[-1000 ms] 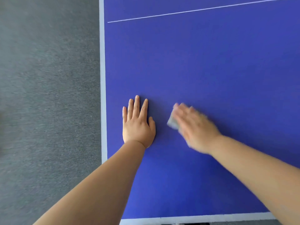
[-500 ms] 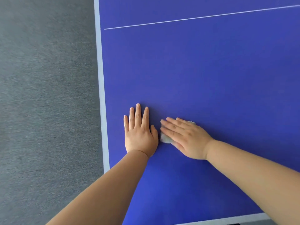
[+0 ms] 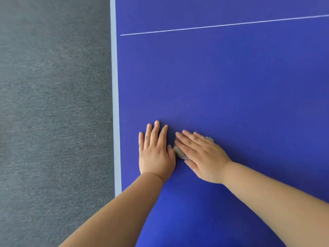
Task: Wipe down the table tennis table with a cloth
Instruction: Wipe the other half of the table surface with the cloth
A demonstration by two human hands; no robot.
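The blue table tennis table (image 3: pixel 222 82) fills the right of the head view, with a white band along its left edge and a thin white line across the top. My left hand (image 3: pixel 155 152) lies flat on the surface near the left edge, fingers straight. Beside it, my right hand (image 3: pixel 201 155) presses flat on a small grey cloth (image 3: pixel 179 152). Only a corner of the cloth shows between the two hands, and a fringe past the fingers; the rest is hidden under the palm. The cloth's left edge touches my left thumb.
Grey carpet floor (image 3: pixel 53 113) runs along the left side, below the table's white edge band (image 3: pixel 114 86). A white centre line (image 3: pixel 222 24) crosses the far part of the table.
My right hand slid the cloth left until it met my left hand, then stayed there. My left hand has kept its place on the table. The camera view shifted slightly.
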